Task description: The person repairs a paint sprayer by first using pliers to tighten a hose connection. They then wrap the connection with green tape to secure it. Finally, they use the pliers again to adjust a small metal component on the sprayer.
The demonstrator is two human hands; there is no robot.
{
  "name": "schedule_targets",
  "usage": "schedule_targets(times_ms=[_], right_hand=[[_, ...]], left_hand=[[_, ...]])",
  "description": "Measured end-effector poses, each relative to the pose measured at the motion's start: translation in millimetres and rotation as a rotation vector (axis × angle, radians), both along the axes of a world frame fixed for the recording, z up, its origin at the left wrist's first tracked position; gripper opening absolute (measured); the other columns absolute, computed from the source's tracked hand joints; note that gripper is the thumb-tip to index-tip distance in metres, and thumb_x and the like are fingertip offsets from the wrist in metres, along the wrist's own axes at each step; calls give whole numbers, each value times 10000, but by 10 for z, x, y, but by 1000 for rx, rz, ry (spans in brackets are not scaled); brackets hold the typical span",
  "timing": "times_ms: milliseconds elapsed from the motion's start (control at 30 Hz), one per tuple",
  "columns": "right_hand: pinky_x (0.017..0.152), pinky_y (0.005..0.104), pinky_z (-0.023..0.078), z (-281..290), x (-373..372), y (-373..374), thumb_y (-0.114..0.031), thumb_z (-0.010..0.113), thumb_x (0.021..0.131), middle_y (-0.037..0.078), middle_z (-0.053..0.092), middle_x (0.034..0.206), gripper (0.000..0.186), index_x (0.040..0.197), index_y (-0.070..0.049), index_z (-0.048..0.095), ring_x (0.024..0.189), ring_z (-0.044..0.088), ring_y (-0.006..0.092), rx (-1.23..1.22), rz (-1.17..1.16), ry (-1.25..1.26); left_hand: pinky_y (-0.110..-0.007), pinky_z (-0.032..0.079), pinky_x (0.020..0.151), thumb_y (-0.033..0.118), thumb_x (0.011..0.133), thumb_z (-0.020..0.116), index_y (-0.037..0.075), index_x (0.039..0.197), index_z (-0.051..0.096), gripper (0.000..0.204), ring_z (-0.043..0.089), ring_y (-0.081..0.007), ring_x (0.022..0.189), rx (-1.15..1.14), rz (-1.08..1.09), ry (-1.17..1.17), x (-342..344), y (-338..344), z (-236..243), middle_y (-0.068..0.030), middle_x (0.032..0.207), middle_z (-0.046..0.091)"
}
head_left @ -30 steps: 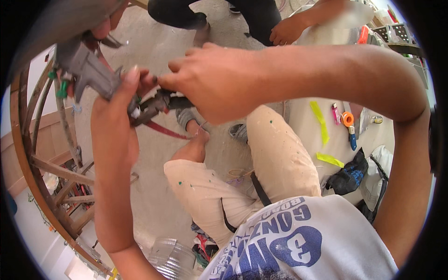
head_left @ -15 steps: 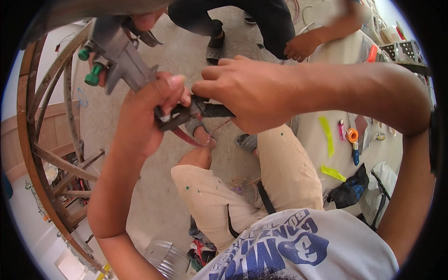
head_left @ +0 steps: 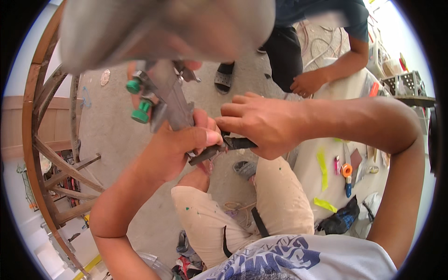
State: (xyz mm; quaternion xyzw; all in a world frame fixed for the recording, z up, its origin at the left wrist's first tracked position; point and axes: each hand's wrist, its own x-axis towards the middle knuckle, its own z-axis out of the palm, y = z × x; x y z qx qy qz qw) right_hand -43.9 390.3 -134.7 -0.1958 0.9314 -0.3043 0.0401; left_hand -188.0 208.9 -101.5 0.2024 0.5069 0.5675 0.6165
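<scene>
In the head view, my left hand point(head_left: 179, 144) is closed round the handle of a grey metal spray gun point(head_left: 170, 95), which I hold up over the floor point(head_left: 114, 119), left of the worktop point(head_left: 305, 177). My right hand point(head_left: 263, 123) grips a black hose end point(head_left: 241, 143) by a dark fitting point(head_left: 207, 155) below the handle; I cannot tell whether the two are joined.

Against half a second ago, the gun and my left hand sit further right and lower in my sight, and my fingers are closer together. The gun's green knobs point(head_left: 141, 112) show nearer the middle, and a blurred grey rounded shape point(head_left: 168, 32), too close to make out, now covers much of the top. More of the co-worker's dark shirt point(head_left: 358, 21) has come into sight, while the co-worker's hand point(head_left: 308, 84) stays at the worktop's far end.

Along the worktop's left edge lie a long yellow-green strip point(head_left: 322, 169) and, nearer me, a shorter strip point(head_left: 325, 205). Further in are a pink lighter point(head_left: 336, 165), an orange ring point(head_left: 346, 170) and a blue handle point(head_left: 348, 189). A black bag point(head_left: 343, 217) lies at the near end, and a grey perforated basket point(head_left: 406, 84) stands towards the far right corner. A wooden frame point(head_left: 32, 121) rises on my left; crumpled cloths point(head_left: 189, 261) lie on the floor beside my trousers point(head_left: 284, 200).
</scene>
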Motion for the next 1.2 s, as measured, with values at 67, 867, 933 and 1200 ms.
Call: schedule_targets(times_ms=[67,867,933,1200], right_hand=[[860,462,452,-10,-69,63,-69,691,653,144,562,1058,577,1205,-16,532,1019,560,355,13,58,-31],[733,376,522,287,936,-425,-112,586,912,148,639,978,509,1389,-5,445,870,646,258,-511,-690,-547],[639,302,503,79,1226,-658,-145,608,935,86,629,854,459,1364,-41,483,713,624,178,-862,-938,-656],[619,287,514,28,1564,-1205,-124,612,962,53,605,887,352,1282,-21,507,754,618,137,-1178,-957,-360]], left_hand=[[-312,491,641,69,830,670,91,671,480,250,582,-165,724,2,8,1,13,5,2,-19,677,508],[-323,495,861,266,935,690,45,1019,578,261,633,-153,872,94,392,272,56,-141,-73,-51,927,619],[-309,509,815,237,919,708,39,1043,584,265,645,-153,861,123,371,360,47,-91,-92,-56,941,629],[-266,488,624,118,868,733,54,1012,620,194,607,-122,732,254,310,206,-19,154,-71,-14,817,584]])
